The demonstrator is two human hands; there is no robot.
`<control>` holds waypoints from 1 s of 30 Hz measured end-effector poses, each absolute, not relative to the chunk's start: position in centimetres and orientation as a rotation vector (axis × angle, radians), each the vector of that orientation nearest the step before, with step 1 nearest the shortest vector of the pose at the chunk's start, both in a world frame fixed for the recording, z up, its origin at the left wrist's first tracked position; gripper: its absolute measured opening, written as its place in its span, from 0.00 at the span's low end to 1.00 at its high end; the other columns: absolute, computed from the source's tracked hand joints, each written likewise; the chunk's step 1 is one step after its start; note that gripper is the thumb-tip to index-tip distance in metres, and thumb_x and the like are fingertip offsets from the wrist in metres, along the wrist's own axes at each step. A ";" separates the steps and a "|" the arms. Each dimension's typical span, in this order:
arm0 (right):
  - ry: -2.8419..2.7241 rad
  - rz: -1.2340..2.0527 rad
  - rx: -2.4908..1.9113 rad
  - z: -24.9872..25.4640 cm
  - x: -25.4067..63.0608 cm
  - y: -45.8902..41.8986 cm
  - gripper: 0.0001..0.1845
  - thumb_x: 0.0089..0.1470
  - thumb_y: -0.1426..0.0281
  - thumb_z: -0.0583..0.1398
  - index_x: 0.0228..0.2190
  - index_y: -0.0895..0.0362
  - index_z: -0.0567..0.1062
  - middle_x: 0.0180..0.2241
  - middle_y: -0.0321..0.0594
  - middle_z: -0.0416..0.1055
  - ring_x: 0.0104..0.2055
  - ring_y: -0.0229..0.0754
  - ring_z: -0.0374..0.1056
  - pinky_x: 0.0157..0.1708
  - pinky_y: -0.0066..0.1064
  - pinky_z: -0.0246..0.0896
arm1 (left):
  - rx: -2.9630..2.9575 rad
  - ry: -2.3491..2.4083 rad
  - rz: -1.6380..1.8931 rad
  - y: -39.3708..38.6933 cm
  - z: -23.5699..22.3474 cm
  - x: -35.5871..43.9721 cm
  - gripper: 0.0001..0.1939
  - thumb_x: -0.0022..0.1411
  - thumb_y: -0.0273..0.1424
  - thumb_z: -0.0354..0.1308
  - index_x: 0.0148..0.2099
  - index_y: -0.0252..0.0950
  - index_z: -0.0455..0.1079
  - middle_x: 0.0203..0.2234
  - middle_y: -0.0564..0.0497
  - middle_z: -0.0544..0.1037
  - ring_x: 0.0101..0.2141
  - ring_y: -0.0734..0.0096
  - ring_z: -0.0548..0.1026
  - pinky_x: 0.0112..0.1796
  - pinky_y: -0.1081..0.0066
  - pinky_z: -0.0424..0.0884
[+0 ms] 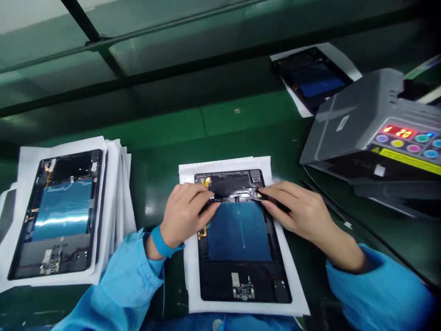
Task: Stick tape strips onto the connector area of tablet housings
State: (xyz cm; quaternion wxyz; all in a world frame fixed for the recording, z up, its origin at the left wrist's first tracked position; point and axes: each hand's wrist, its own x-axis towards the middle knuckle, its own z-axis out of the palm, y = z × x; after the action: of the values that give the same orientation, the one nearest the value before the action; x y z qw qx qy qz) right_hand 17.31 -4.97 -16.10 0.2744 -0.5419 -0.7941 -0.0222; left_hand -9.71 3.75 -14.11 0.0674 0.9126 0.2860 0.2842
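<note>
An opened tablet (237,276) lies on white sheets in front of me, its inside facing up. A blue panel (237,232) fills its middle, and a small circuit board (244,289) sits near its lower edge. Across the upper part is a dark, shiny mainboard (230,186). My left hand (186,207) pinches its left end between thumb and fingers, and my right hand (299,207) pinches the right end. Whether the board is seated or slightly raised, I cannot tell. The fingertips partly hide its corners. A blue band (163,241) circles my left wrist.
Another opened tablet (65,207) rests on stacked white sheets (119,202) at the left. A third tablet (312,76) lies at the back right. The grey machine (358,115) with a lit red display stands at the right, with a black cable (344,214) running along the green bench (155,184).
</note>
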 end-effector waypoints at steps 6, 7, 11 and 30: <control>-2.088 0.029 -1.456 -16.2 17.6 -5.1 0.14 0.58 0.72 0.61 0.47 0.58 0.72 0.38 0.42 0.76 0.37 0.39 0.73 0.37 0.31 0.69 | 2.908 0.715 0.433 2.5 -12.8 -4.6 0.14 0.71 0.35 0.51 0.36 0.34 0.72 0.29 0.49 0.74 0.30 0.66 0.73 0.31 0.66 0.69; -2.097 0.029 -1.454 -16.2 17.6 -5.0 0.14 0.59 0.72 0.61 0.47 0.58 0.72 0.38 0.43 0.76 0.37 0.40 0.73 0.36 0.31 0.70 | 2.920 0.718 0.376 2.5 -12.8 -3.9 0.14 0.71 0.35 0.51 0.35 0.34 0.71 0.28 0.49 0.73 0.30 0.65 0.73 0.30 0.66 0.69; -2.124 0.032 -1.444 -16.1 17.8 -4.9 0.14 0.60 0.71 0.59 0.48 0.60 0.72 0.39 0.45 0.76 0.37 0.41 0.73 0.35 0.32 0.70 | 2.945 0.727 0.291 2.6 -12.9 -2.0 0.10 0.69 0.28 0.52 0.33 0.34 0.69 0.28 0.50 0.72 0.30 0.65 0.72 0.29 0.66 0.69; -2.139 -0.001 -1.494 -15.8 17.8 -4.8 0.13 0.62 0.67 0.58 0.46 0.60 0.74 0.39 0.45 0.77 0.37 0.42 0.73 0.35 0.34 0.70 | 2.744 0.814 0.425 3.3 -14.1 -1.4 0.13 0.71 0.30 0.50 0.36 0.37 0.74 0.26 0.52 0.75 0.29 0.68 0.72 0.31 0.67 0.63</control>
State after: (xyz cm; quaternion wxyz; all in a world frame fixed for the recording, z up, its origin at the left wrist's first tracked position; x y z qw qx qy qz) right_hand 17.75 -4.85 -15.84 0.2630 -0.5526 -0.7909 -0.0005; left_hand -1.38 3.31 -14.10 0.1234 0.9410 0.2793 0.1458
